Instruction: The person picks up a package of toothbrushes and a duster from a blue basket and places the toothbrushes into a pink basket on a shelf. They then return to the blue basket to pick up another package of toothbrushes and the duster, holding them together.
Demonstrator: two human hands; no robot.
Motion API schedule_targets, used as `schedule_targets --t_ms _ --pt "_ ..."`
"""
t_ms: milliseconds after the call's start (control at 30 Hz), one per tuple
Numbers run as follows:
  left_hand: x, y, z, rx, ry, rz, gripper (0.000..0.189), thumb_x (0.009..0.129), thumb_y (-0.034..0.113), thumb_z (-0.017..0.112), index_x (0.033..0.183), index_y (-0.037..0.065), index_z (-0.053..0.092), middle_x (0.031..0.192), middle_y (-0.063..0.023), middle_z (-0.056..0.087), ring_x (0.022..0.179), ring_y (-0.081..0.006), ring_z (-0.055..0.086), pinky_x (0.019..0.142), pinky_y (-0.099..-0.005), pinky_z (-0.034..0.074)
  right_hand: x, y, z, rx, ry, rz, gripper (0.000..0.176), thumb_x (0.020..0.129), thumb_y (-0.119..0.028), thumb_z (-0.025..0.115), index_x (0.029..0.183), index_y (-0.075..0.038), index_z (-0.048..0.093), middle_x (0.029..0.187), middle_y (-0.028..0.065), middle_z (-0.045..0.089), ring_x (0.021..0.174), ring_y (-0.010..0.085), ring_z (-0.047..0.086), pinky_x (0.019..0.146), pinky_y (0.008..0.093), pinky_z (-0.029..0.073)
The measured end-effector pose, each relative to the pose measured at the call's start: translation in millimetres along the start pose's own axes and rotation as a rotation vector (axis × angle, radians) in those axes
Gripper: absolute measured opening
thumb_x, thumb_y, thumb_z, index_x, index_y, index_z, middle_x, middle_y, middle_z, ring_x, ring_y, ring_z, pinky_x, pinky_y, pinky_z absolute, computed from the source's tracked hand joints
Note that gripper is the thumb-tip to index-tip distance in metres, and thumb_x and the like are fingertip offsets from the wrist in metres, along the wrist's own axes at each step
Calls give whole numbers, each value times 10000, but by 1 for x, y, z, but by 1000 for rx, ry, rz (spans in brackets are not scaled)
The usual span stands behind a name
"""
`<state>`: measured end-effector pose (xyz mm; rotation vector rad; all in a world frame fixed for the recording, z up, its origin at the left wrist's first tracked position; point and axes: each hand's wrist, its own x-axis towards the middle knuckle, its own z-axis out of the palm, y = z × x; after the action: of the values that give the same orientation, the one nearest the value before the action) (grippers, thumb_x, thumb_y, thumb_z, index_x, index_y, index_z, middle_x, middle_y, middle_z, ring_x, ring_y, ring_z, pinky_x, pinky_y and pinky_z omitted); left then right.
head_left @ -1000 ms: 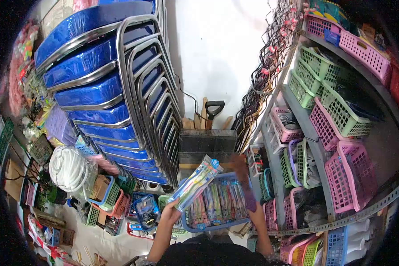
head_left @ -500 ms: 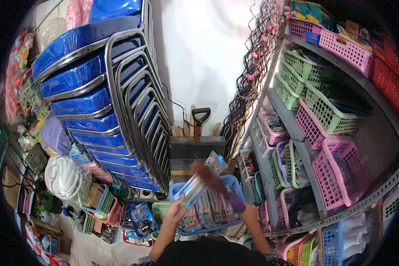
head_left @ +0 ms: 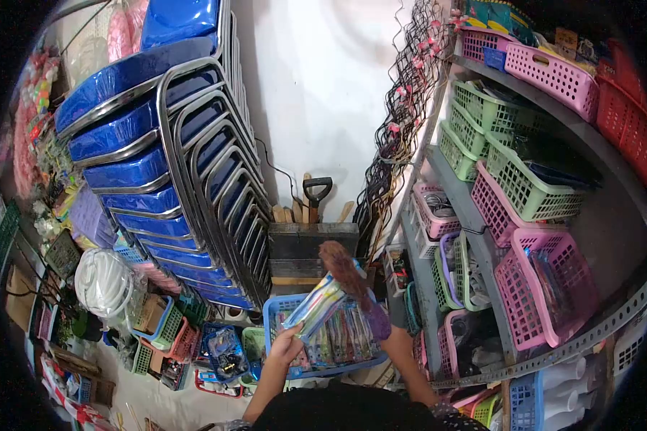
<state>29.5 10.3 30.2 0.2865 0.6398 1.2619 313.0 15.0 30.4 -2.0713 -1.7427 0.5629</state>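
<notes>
Left hand (head_left: 286, 349): gripping the clear packet (head_left: 313, 307)
Right hand (head_left: 398, 345): closed around the brown duster's (head_left: 346, 275) purple end
Brown duster: now steeper, crossing the packet's upper end

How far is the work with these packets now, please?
Looks done: small packets lie in rows in the blue basket. In hand: left hand holds one long packet, right hand a brown duster over it. Remaining: placing that packet, probably; whether others need dusting, I cannot tell.
</notes>
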Motion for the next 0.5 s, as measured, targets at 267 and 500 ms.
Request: schedule_targets --t_ms 267,500 --pt "13 -40 -38 -128 -101 66 312 856 78 506 1148 -26 472 1109 -144 551 968 -237 562 804 -369 459 7 34 5 -85 -112 -346 315 675 -367 636 822 -88 639 713 189 604 705 381 591 616 443 465" --pt "2 -54 -22 -31 75 72 341 845 49 512 1172 -21 448 1131 -149 537 1004 -252 550 865 -373 433 -12 29 5 46 -122 -292 357 691 -414 622 800 -75 646 694 200 596 696 387 587 614 452 462"
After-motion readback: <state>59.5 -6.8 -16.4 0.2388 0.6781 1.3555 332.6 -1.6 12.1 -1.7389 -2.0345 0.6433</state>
